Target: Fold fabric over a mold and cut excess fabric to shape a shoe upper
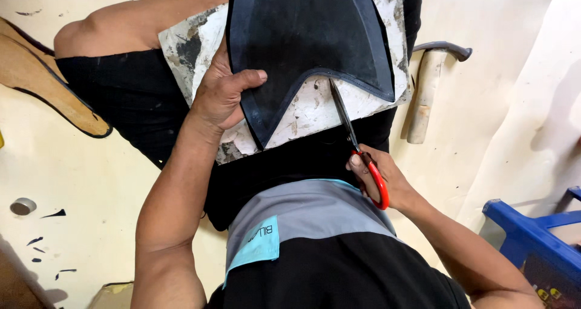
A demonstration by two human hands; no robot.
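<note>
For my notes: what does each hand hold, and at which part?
Left hand grips the black rubber sheet at its edge. Right hand holds the scissors by their red handles.

Rubber sheet (308, 36) on board (315, 109) across lap, hammer (426, 85) right, stool (532, 242) farther right.

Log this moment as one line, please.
left hand: pins black rubber sheet on white board | right hand: red-handled scissors cutting sheet edge | hammer beside

Matt black rubber sheet (305, 36); paint-flecked wood board (315, 109)
</note>
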